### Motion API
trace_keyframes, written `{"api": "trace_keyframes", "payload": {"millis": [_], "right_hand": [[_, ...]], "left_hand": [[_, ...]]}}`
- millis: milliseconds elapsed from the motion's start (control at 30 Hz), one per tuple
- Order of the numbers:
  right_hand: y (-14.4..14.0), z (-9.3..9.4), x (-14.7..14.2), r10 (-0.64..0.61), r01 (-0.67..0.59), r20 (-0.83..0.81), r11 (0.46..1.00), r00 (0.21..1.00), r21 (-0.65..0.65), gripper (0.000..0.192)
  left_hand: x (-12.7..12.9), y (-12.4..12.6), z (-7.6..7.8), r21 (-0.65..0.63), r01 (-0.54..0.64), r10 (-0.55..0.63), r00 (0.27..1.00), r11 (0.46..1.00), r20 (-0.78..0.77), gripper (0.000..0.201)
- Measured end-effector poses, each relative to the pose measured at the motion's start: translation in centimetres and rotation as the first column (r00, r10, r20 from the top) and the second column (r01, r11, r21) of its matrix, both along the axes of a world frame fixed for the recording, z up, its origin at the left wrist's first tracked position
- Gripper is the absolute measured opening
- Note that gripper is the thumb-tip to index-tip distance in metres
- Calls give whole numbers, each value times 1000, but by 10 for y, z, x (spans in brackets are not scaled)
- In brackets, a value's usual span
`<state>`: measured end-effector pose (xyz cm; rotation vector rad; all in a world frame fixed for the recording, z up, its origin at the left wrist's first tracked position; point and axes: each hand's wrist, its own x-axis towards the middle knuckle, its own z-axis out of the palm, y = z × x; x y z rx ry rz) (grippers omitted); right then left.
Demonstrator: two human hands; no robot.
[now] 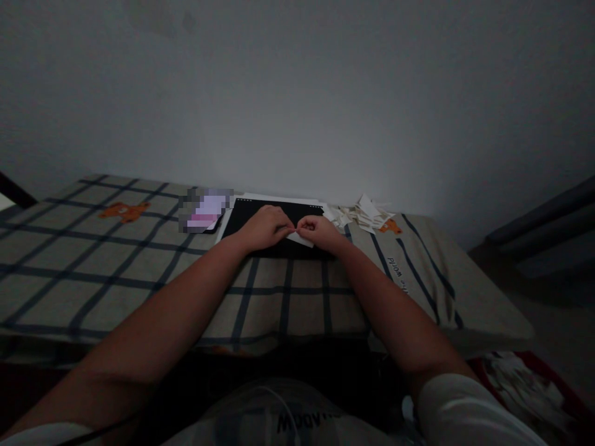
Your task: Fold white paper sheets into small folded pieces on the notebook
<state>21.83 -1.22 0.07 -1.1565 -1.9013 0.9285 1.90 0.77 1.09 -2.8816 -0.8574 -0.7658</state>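
Note:
Fingertips of both hands meet over a black sheet or notebook cover [245, 214] that lies on the cloth. Between them is a small piece of white paper [303, 239]. My left hand [268, 227] pinches it from the left, its fingers pressed together. From the right, my right hand [320, 231] grips the paper between thumb and forefinger, the other fingers curled. The fingers cover part of the paper, so its full shape is hidden. Under the black cover, white sheets [279, 197] show along its far edge.
A loose pile of white paper pieces [369, 214] lies right of the black cover. To its left is a phone-like device [207, 212], partly pixelated. A checked cloth [153, 260] covers the table against a plain wall [288, 93]. At lower right stands a red container [530, 384] with pale material.

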Motion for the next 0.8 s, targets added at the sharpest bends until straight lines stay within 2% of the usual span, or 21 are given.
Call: {"api": "trace_keyframes", "payload": {"millis": [167,333,600,667,733,800], "right_hand": [[2,1,2,6,-6,7,1000,1000,-14,16],[5,2,12,-76,77,52,997,996,-20,13],[9,-1,17,-114,115,27,993,993,-35,11],[13,-2,23,-155,155,19,988,988,-22,12],[18,-2,31,-251,252,-18,968,968,3,14],[21,-2,35,-279,281,-96,960,955,0,16]], "left_hand": [[-5,5,1,-31,39,-37,999,999,40,25],[-13,11,2,-22,-31,32,998,999,51,25],[-19,15,2,-32,-91,92,995,995,35,27],[-21,18,1,-40,-111,113,992,993,49,28],[-23,19,-1,-62,-135,139,988,989,63,28],[-21,18,-2,-118,-168,181,977,979,111,29]]}}
